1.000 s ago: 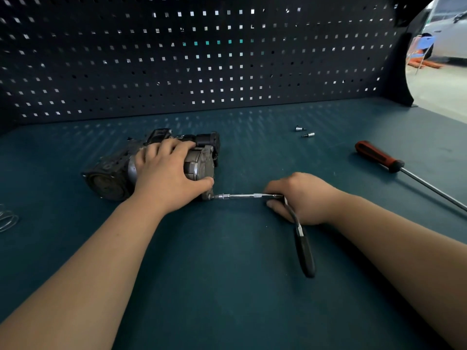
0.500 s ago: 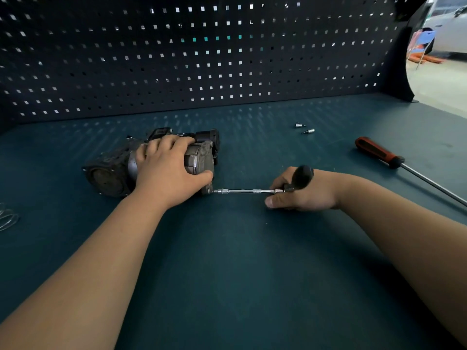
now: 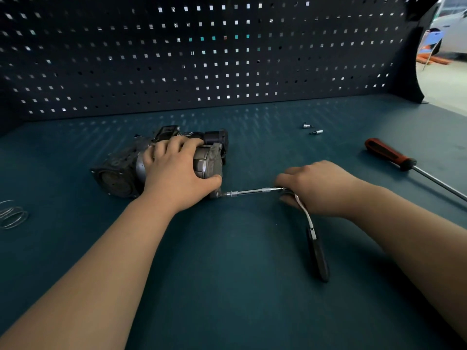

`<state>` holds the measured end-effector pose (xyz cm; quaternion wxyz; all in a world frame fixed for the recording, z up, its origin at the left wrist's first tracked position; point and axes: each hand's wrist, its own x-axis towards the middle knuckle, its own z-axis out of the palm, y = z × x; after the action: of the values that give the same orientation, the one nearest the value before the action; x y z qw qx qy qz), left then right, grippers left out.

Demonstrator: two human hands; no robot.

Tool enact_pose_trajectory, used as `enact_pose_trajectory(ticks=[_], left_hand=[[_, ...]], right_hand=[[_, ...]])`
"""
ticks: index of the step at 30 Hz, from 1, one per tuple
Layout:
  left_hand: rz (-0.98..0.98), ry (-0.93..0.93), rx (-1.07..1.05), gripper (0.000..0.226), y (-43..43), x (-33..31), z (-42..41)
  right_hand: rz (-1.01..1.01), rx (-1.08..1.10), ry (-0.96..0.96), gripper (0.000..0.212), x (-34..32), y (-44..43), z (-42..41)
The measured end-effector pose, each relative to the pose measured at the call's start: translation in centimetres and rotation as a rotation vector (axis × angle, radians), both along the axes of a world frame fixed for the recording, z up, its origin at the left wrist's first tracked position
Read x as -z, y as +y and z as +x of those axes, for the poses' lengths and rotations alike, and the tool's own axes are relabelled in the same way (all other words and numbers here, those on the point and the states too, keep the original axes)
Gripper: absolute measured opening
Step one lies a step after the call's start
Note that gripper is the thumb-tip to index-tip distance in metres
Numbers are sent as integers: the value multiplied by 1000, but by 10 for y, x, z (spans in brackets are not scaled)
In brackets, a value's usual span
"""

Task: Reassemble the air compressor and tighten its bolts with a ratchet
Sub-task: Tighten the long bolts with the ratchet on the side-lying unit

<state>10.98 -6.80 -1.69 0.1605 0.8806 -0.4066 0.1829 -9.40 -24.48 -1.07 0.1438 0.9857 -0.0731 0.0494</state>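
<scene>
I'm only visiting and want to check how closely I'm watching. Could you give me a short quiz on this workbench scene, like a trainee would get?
1. Multiple choice: what does the right hand grip? A) a silver ratchet with a black handle B) a hammer C) a paintbrush
2. True or false: the left hand grips the dark grey metal air compressor lying on the teal bench.
3. How many small silver bits lie beyond the right hand, towards the perforated back panel?
Key: 1 A; 2 true; 3 two.
</scene>
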Motion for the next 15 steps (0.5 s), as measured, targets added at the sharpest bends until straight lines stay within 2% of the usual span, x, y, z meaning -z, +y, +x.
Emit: enact_pose_trajectory(ticks=[9,15], left_hand=[[1,-15,0,84,-2,1,2],[0,-13,5,84,-2,1,2]], right_hand=[[34,-97,-175,27,17,-8,1],[466,38,-69,5,12,-2,-1]])
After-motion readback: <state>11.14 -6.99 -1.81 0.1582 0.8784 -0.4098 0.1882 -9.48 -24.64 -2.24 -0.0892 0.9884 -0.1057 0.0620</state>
